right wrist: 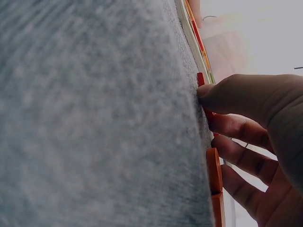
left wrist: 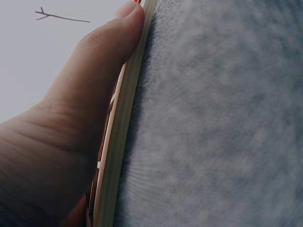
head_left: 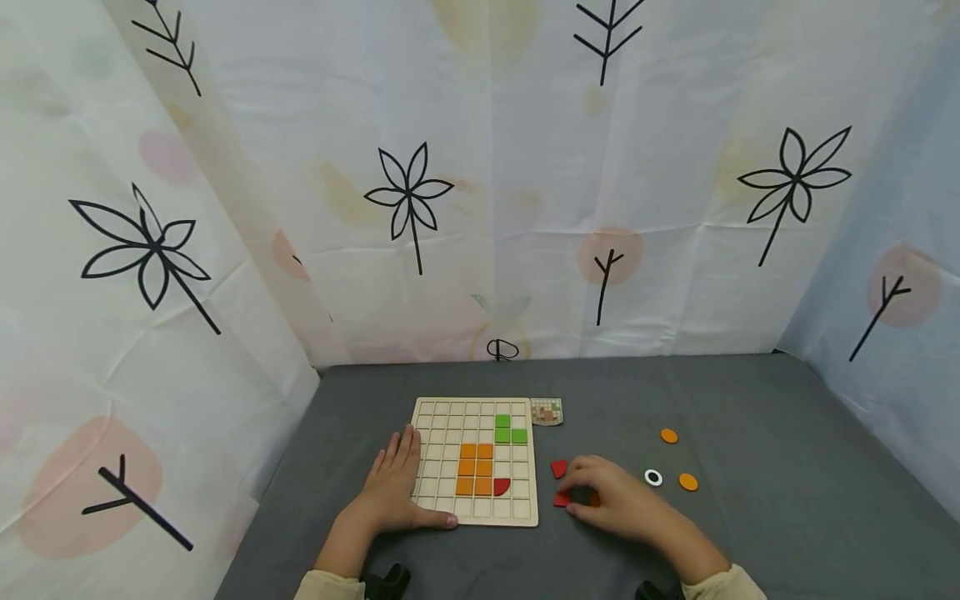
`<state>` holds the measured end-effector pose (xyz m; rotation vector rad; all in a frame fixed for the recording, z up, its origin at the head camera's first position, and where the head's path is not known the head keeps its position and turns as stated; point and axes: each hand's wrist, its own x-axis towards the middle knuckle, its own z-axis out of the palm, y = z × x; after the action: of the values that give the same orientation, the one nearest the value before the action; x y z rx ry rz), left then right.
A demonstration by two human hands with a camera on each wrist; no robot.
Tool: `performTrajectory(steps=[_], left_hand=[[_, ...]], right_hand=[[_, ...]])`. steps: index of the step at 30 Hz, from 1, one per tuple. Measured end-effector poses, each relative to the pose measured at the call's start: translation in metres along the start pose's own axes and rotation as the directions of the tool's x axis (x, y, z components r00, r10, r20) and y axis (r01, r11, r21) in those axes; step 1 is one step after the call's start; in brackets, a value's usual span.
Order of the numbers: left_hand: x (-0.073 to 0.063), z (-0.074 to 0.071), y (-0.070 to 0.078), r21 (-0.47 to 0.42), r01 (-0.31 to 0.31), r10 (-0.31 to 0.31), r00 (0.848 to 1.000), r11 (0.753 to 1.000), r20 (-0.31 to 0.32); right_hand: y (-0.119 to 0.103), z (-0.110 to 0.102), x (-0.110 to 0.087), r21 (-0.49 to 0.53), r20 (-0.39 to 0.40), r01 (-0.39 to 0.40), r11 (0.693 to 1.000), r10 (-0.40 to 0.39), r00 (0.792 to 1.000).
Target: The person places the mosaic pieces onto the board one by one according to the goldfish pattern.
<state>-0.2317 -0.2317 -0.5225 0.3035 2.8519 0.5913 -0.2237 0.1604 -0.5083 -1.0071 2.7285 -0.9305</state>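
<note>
A pale wooden grid board (head_left: 438,417) lies on the grey table. My left hand (head_left: 392,490) rests along its left edge, fingers straight, thumb on the near edge. Set in the grid are a block of orange squares (head_left: 476,468), green squares (head_left: 503,429) and a red quarter-round piece (head_left: 502,486). Right of the board, my right hand (head_left: 615,498) pinches a red piece (head_left: 561,500) between thumb and forefinger, down at the table. Another red piece (head_left: 558,468) lies just beyond it. Orange pieces (right wrist: 214,170) sit under the right hand's other fingers, mostly hidden in the head view.
A small patterned card (head_left: 547,412) lies against the board's far right corner. Farther right are two orange discs (head_left: 669,436) and a white ring-shaped piece (head_left: 653,477) with a black ring. A printed cloth (head_left: 495,292) hangs behind the table and at both sides.
</note>
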Motion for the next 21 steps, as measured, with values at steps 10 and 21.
performTrajectory(steps=[10,21], left_hand=[[0.000,-0.001,0.000,-0.003,-0.003,0.003,1.000,1.000,0.005],[-0.001,-0.001,0.002,-0.008,0.001,-0.001,1.000,1.000,0.000]], right_hand=[[-0.006,0.002,0.009,0.018,-0.020,0.085,0.996,-0.085,0.996],[-0.037,0.014,0.059,0.061,-0.016,0.231,0.971,-0.231,0.973]])
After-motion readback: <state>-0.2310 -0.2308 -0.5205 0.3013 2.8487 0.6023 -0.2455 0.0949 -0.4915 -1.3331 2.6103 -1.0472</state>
